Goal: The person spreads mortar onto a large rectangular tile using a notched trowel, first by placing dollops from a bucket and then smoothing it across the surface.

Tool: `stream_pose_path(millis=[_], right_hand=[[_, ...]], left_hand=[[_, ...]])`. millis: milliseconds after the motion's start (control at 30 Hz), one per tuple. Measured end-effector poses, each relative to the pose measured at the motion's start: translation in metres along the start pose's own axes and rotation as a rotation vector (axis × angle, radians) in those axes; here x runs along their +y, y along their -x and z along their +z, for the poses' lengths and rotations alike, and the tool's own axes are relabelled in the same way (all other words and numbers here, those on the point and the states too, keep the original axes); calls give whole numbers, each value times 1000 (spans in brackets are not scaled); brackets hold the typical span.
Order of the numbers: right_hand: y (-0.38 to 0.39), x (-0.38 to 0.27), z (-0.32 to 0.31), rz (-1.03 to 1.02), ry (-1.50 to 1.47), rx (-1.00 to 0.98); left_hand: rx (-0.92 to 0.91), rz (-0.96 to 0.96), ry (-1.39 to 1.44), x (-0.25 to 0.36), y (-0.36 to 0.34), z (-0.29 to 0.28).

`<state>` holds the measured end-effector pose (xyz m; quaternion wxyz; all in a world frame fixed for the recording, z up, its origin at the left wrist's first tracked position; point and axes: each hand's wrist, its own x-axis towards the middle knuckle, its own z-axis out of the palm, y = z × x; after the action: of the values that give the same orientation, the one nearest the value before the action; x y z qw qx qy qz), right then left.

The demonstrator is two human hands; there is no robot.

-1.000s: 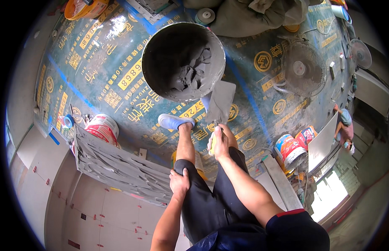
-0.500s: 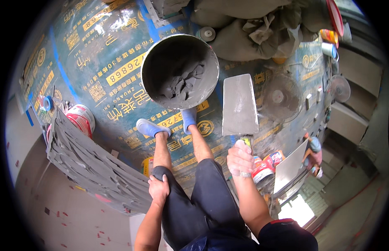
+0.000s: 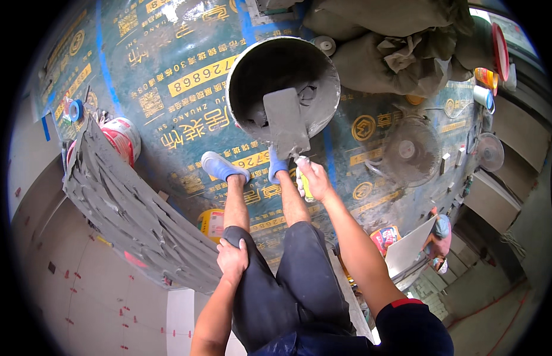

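Right hand (image 3: 312,178) is closed round the trowel (image 3: 286,123) handle, blade dipped into the mortar bucket (image 3: 329,77) at twelve o'clock. Left hand (image 3: 231,261) rests clasped on the knee. Wet mortar looks heavy and slippery; the stiff blade is best controlled from its handle.

Printed floor sheet (image 3: 169,77) – pale tiled wall (image 3: 68,279).

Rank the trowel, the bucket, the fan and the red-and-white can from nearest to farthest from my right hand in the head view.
From the right hand:
1. Trowel, held in that hand, its blade reaching into the bucket.
2. Bucket, just ahead of the hand.
3. Fan, lying on the floor to the right.
4. Red-and-white can, far left, beside the mortar-coated tile.
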<state>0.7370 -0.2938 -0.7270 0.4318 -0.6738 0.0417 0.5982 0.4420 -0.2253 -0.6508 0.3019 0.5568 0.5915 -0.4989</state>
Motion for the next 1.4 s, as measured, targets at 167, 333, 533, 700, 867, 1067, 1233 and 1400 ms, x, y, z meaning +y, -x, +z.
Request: stream_pose_path(millis=[167, 333, 533, 700, 867, 1067, 1233, 1400], right_hand=[[35, 67, -15, 89, 238, 28], [103, 97, -70, 289, 391, 100], [129, 38, -74, -324, 1127, 441], [66, -87, -61, -292, 1707, 410], [18, -82, -99, -305, 1733, 437], [84, -101, -80, -260, 1385, 488], [137, -77, -131, -187, 1284, 353], [153, -41, -155, 48, 1233, 387]], left_hand=[[-14, 1, -11, 0, -1, 1], [-22, 13, -4, 2, -3, 1], [-23, -14, -23, -3, 1, -2], [0, 4, 18, -10, 0, 11], [-53, 10, 162, -11, 5, 14], [32, -8, 254, -25, 17, -2], [93, 49, 319, -36, 40, -23], [172, -106, 483, -87, 63, -22]])
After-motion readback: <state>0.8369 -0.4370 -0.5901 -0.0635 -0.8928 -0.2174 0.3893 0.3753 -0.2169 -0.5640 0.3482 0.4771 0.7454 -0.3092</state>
